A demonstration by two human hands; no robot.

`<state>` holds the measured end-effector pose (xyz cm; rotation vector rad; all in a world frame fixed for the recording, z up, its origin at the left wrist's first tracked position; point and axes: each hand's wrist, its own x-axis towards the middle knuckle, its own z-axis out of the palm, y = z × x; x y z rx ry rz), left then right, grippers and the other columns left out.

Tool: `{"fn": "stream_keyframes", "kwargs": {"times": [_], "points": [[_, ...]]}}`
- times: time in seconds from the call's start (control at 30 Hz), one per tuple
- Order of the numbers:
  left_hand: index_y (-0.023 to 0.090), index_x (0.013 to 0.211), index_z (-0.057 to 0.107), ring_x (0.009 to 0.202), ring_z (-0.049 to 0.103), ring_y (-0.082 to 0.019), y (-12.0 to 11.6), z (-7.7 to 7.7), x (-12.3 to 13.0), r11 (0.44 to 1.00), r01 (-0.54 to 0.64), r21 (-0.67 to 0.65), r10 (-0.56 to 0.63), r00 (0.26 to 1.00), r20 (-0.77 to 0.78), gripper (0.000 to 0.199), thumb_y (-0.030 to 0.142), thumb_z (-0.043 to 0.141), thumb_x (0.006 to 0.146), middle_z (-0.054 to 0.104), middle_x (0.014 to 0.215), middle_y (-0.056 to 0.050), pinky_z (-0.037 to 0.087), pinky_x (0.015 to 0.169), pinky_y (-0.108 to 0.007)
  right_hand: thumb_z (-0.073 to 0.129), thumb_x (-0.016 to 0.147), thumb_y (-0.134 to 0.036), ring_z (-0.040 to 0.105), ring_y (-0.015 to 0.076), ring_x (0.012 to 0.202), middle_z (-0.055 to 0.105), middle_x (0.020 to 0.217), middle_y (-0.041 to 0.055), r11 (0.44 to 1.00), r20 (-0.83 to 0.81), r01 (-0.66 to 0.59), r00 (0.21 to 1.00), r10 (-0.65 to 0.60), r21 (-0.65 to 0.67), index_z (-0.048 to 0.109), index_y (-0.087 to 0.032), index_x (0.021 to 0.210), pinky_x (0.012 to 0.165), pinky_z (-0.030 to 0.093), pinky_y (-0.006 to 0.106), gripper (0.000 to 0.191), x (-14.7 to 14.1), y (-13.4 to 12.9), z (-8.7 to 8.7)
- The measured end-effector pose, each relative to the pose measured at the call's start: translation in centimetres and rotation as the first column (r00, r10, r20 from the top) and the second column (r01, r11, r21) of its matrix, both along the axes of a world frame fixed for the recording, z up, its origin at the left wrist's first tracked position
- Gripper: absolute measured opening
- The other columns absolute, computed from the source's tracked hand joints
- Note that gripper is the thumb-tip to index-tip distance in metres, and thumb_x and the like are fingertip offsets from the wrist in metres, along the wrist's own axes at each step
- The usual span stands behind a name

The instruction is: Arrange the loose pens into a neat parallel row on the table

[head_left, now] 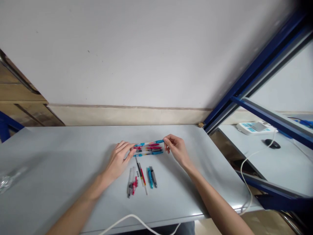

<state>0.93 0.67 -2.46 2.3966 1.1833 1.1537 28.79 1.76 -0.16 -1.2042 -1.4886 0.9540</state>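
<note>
A row of several pens with blue, pink and dark grips [148,150] lies crosswise on the grey table [73,153]. My left hand [119,158] is at the row's left end, its fingers and thumb bent around the pen ends. At the other side my right hand [177,150] pinches the tip of the topmost blue pen [149,143]. Closer to me are clear pen barrels with dark and pink grips [132,184], a black and a red refill [142,174], and a blue grip part [150,178] beside a dark grey one [153,177].
Crumpled clear plastic [6,182] lies at the far left. A white cable [132,216] loops over the front edge. A blue metal frame [244,75] stands at the right; behind it a second table holds a white device [255,128] and a black mouse [272,144].
</note>
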Motion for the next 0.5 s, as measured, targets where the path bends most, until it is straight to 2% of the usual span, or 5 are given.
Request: {"fn": "stream_keyframes", "kwargs": {"times": [0.13, 0.23, 0.33, 0.4, 0.5], "points": [[0.019, 0.103, 0.066, 0.094, 0.058, -0.02, -0.1, -0.3, 0.3, 0.998, 0.046, -0.047, -0.046, 0.999, -0.012, 0.015, 0.029, 0.054, 0.104, 0.069, 0.096, -0.004, 0.044, 0.086, -0.033, 0.064, 0.092, -0.052, 0.052, 0.0137, 0.055, 0.062, 0.065, 0.0014, 0.999, -0.051, -0.039, 0.998, 0.037, -0.028, 0.064, -0.016, 0.084, 0.053, 0.041, 0.025, 0.037, -1.0, -0.5, -0.8], [0.018, 0.096, 0.065, 0.088, 0.058, -0.019, -0.1, -0.8, 0.3, 0.999, 0.039, 0.007, -0.039, 0.999, -0.014, 0.015, 0.028, 0.056, 0.103, 0.069, 0.09, -0.003, 0.044, 0.082, -0.032, 0.058, 0.096, -0.052, 0.047, 0.0118, 0.052, 0.057, 0.058, -0.0008, 1.0, 0.028, -0.017, 0.999, 0.018, -0.021, 0.059, -0.017, 0.071, 0.053, 0.036, 0.025, 0.043, -1.9, -1.0, -1.5], [0.019, 0.101, 0.066, 0.087, 0.059, -0.019, 0.2, -1.0, 0.0, 0.997, 0.025, 0.068, -0.022, 0.999, -0.04, 0.013, 0.028, 0.057, 0.103, 0.07, 0.091, -0.003, 0.044, 0.081, -0.033, 0.049, 0.1, -0.053, 0.038, 0.0105, 0.049, 0.045, 0.049, -0.0035, 0.999, 0.168, 0.02, 0.986, -0.012, -0.047, 0.051, -0.018, 0.059, 0.052, 0.03, 0.025, 0.054, -2.0, -1.2, -1.8], [0.019, 0.102, 0.066, 0.087, 0.059, -0.02, 0.4, -0.9, -0.2, 0.997, 0.022, 0.077, -0.017, 0.998, -0.066, 0.013, 0.029, 0.057, 0.103, 0.071, 0.092, -0.003, 0.044, 0.082, -0.034, 0.049, 0.101, -0.052, 0.038, 0.0105, 0.049, 0.046, 0.05, -0.0035, 0.996, 0.186, -0.039, 0.981, 0.054, -0.083, 0.054, -0.017, 0.061, 0.053, 0.03, 0.025, 0.053, -1.7, -1.0, -1.7], [0.02, 0.107, 0.066, 0.091, 0.06, -0.02, 0.4, -0.8, -0.2, 0.998, 0.045, 0.044, -0.04, 0.994, -0.103, 0.014, 0.033, 0.061, 0.101, 0.071, 0.096, -0.003, 0.044, 0.084, -0.034, 0.058, 0.096, -0.048, 0.046, 0.0116, 0.054, 0.058, 0.06, -0.001, 0.983, 0.085, -0.165, 0.981, 0.172, -0.085, 0.062, -0.016, 0.073, 0.055, 0.034, 0.024, 0.04, -1.2, -0.6, -1.3]]}}
